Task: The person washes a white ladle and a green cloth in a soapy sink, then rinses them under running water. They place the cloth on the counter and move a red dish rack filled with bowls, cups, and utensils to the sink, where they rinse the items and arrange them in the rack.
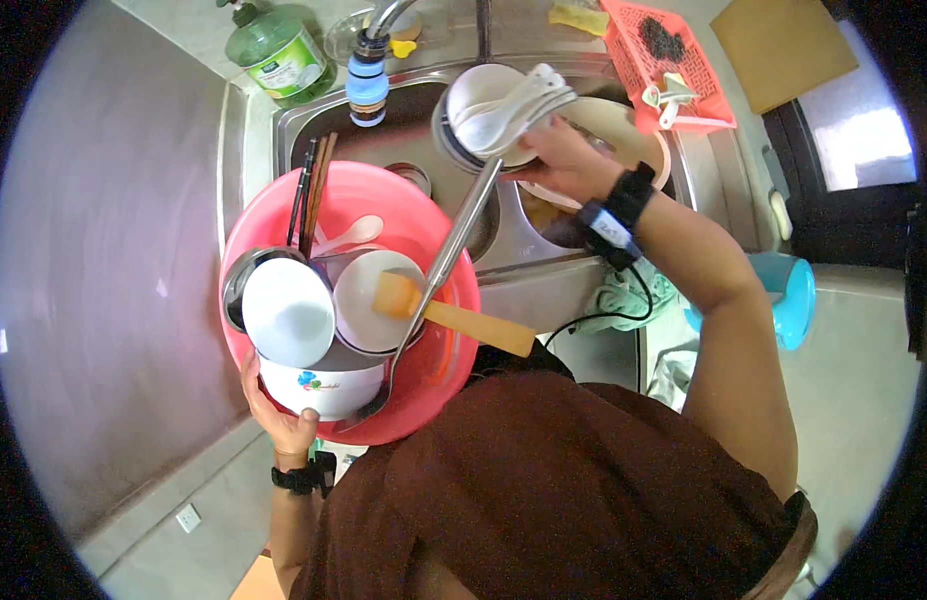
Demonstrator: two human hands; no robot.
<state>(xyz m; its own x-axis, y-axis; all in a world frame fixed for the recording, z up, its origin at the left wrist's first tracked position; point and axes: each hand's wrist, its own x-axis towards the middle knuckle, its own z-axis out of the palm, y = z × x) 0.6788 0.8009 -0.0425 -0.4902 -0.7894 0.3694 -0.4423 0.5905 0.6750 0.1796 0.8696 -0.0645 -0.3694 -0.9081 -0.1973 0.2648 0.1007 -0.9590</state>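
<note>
My left hand (pixel 280 420) grips the near-left rim of the pink plastic basin (pixel 460 300), its thumb against a white bowl with a printed flower (pixel 317 386). More white bowls, including a tilted one (pixel 287 311), fill the basin. Chopsticks (pixel 313 195), a white spoon (pixel 358 230) and a yellow spatula (pixel 478 328) lie among them. A long steel utensil (pixel 463 229) slants out of the basin towards my right hand. Over the sink, my right hand (pixel 568 161) holds a stack of bowls (pixel 475 90) with several white soup spoons (pixel 516 109) in it.
The steel sink (pixel 287 135) has a faucet with a blue nozzle (pixel 367 86); a large cream basin (pixel 628 127) sits in it. Behind stand a green soap bottle (pixel 280 56) and a coral basket (pixel 703 67). A green cloth (pixel 628 296) hangs at the counter front.
</note>
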